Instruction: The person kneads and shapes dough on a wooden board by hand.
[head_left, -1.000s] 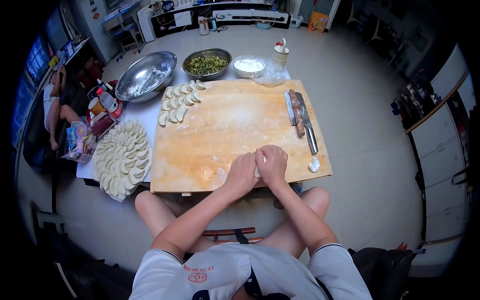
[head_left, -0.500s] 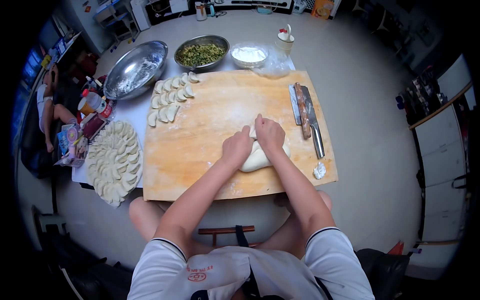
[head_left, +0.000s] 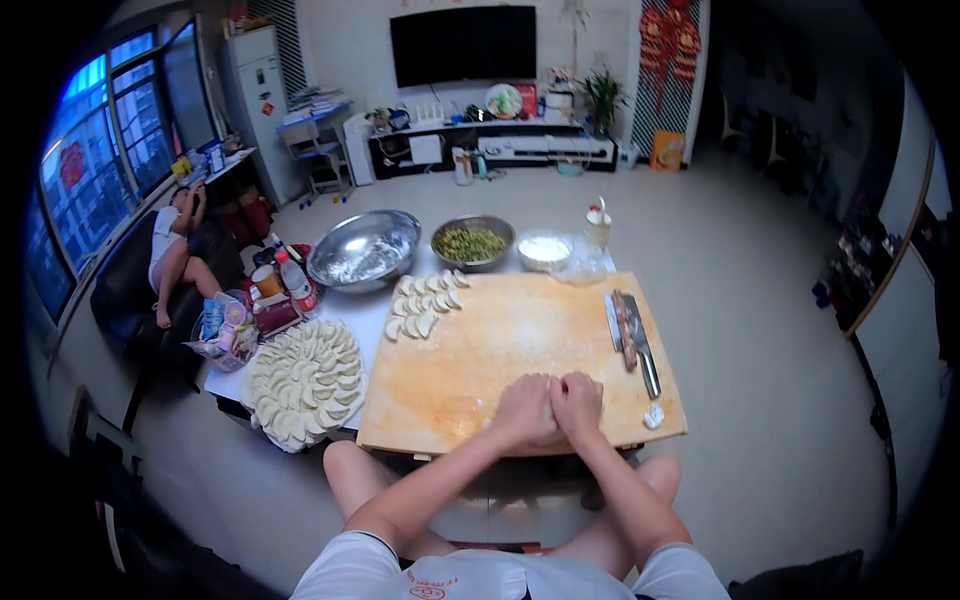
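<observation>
Near the front edge of the wooden board (head_left: pixel 480 350), my left hand (head_left: pixel 526 408) and my right hand (head_left: pixel 578 402) are side by side, fingers curled, on a lump of dough (head_left: pixel 550 413). They cover most of it. Rows of folded dumplings (head_left: pixel 425 303) lie at the board's back left corner. On the right side, a cleaver (head_left: pixel 646 360) and a rolling pin (head_left: pixel 625 332) rest beside each other, with a small white dough scrap (head_left: pixel 654 416) in front of them.
A round tray of dumplings (head_left: pixel 305 380) is left of the board. Behind stand a large metal bowl (head_left: pixel 365 252), a bowl of green filling (head_left: pixel 472 243), a bowl of flour (head_left: pixel 545 250) and a cup (head_left: pixel 597 228). Another person (head_left: pixel 175 240) reclines on a sofa at left.
The view has tilted up, showing the television and windows. My hands have drawn in toward the board's front edge and closer together over the dough, which is now mostly hidden.
</observation>
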